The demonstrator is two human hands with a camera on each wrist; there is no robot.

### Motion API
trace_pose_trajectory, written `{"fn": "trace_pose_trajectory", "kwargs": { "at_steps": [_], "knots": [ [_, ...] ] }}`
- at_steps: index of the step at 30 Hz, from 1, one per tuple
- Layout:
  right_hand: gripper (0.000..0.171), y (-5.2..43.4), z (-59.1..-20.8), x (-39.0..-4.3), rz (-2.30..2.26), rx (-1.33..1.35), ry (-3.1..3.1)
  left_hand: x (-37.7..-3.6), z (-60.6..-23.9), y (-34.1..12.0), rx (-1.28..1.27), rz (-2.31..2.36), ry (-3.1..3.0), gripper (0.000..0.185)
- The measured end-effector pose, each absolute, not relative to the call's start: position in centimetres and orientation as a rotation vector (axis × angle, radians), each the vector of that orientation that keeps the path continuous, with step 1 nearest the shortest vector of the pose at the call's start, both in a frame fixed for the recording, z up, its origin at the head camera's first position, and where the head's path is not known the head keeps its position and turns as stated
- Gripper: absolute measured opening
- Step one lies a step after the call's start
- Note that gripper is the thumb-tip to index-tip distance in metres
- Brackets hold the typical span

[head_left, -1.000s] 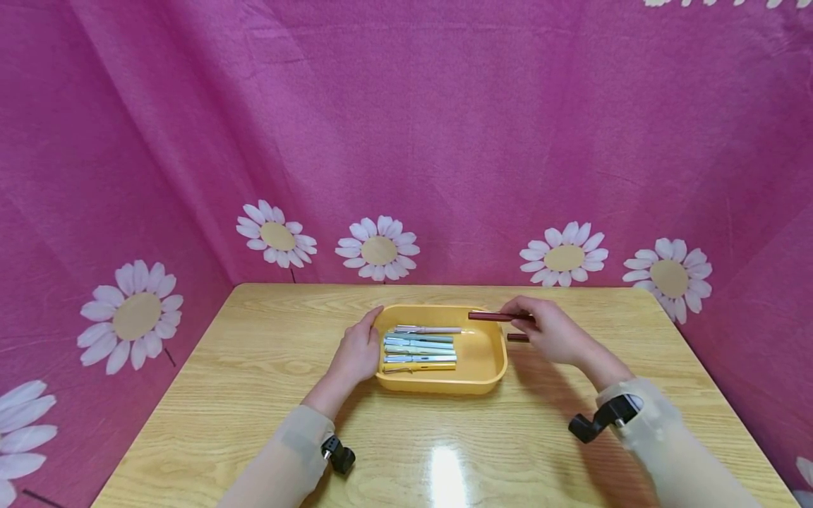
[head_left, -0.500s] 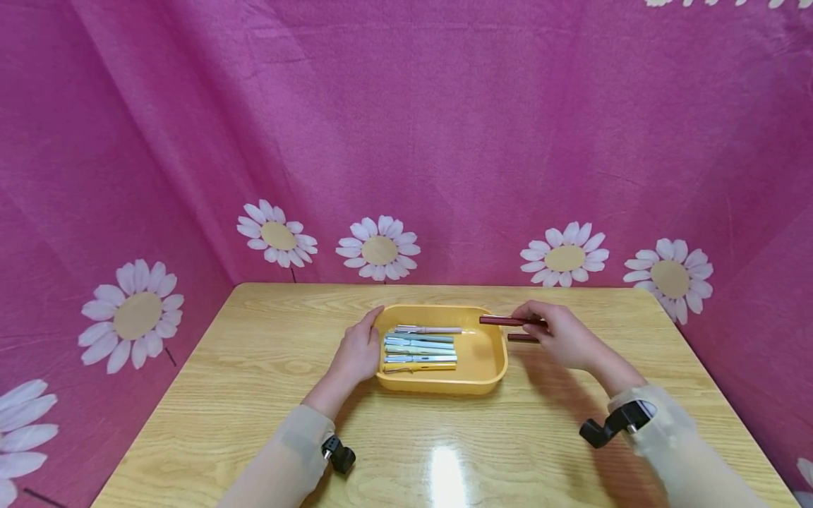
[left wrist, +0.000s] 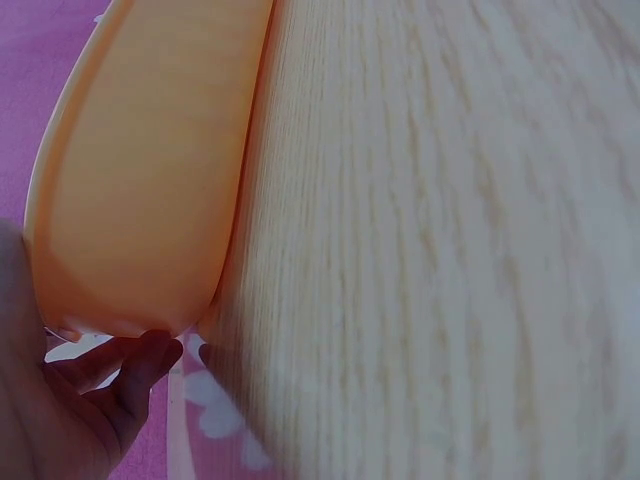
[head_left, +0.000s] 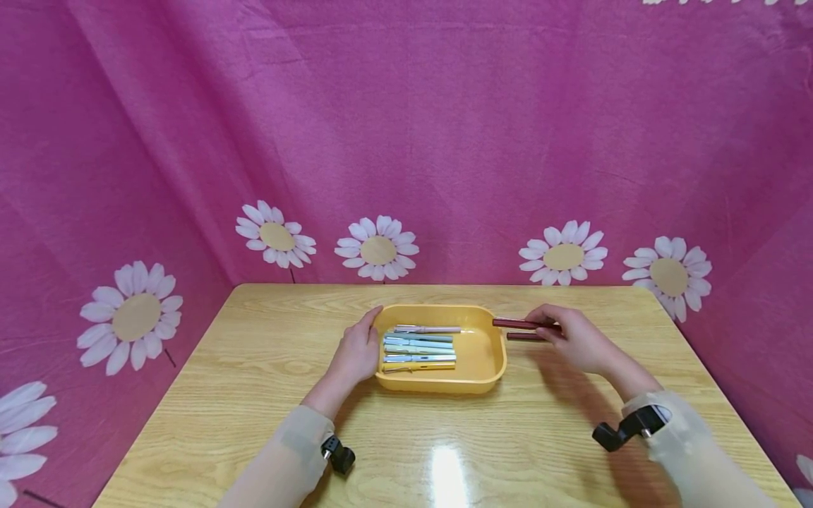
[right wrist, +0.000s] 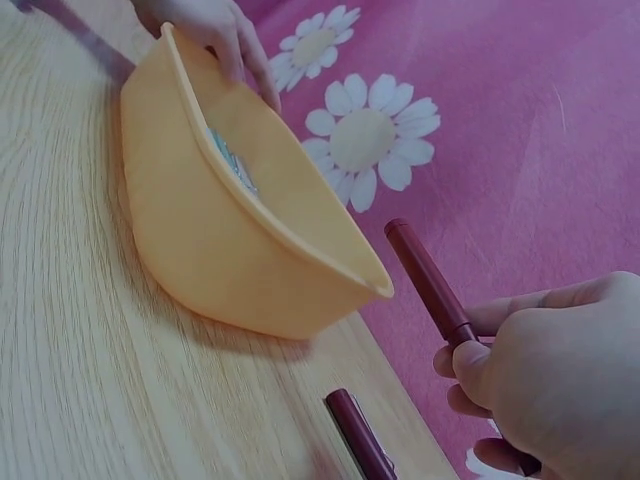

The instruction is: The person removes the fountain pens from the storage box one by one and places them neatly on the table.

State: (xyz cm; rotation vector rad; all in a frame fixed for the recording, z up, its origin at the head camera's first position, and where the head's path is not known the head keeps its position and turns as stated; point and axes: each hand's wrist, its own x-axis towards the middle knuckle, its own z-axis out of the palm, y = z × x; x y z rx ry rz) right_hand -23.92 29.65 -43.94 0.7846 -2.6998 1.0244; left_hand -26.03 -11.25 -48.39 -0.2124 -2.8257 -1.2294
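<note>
A person's left arm [head_left: 279, 451] and right arm [head_left: 705, 451] angle inward, hands well apart — the left hand [head_left: 356, 353] bent in a grip, the right hand [head_left: 579, 343] pinching between thumb [right wrist: 474, 372] and fingers. Both wrists [head_left: 325, 395] show bare, roughly in line with the arms.

No text, label, brand, number or sign can be read on the tray [head_left: 470, 386], the red pens [right wrist: 432, 282] or the cloth [head_left: 406, 141]. The pens [head_left: 419, 349] inside the tray show too small in the head view for any lettering to be told.
</note>
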Motion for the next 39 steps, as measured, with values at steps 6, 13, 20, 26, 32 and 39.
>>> {"fn": "trace_pose_trajectory", "kwargs": {
  "at_steps": [6, 13, 20, 26, 32, 39],
  "knots": [
    [0.024, 30.7, -44.6, -23.9, 1.003, 0.797, -2.677, -26.0, -48.5, -11.3, -0.228, -1.226, -2.812, 0.051],
    [0.022, 31.5, -44.9, -23.7, 1.011, 0.726, -2.732, -26.0, -48.4, -11.3, -0.22, -1.225, -2.816, 0.051],
    [0.021, 32.3, -45.4, -23.5, 1.04, 0.705, -2.732, -25.9, -48.3, -11.3, -0.223, -1.228, -2.815, 0.051],
    [0.023, 32.9, -46.1, -23.4, 1.001, 0.686, -2.745, -26.1, -48.4, -11.3, -0.232, -1.234, -2.806, 0.051],
    [0.024, 33.3, -47.1, -23.4, 1.021, 0.651, -2.773, -26.2, -48.5, -11.4, -0.235, -1.239, -2.806, 0.051],
    [0.02, 33.5, -48.4, -23.2, 1.057, 0.596, -2.802, -26.2, -48.6, -11.3, -0.238, -1.227, -2.796, 0.051]
  ]
}}
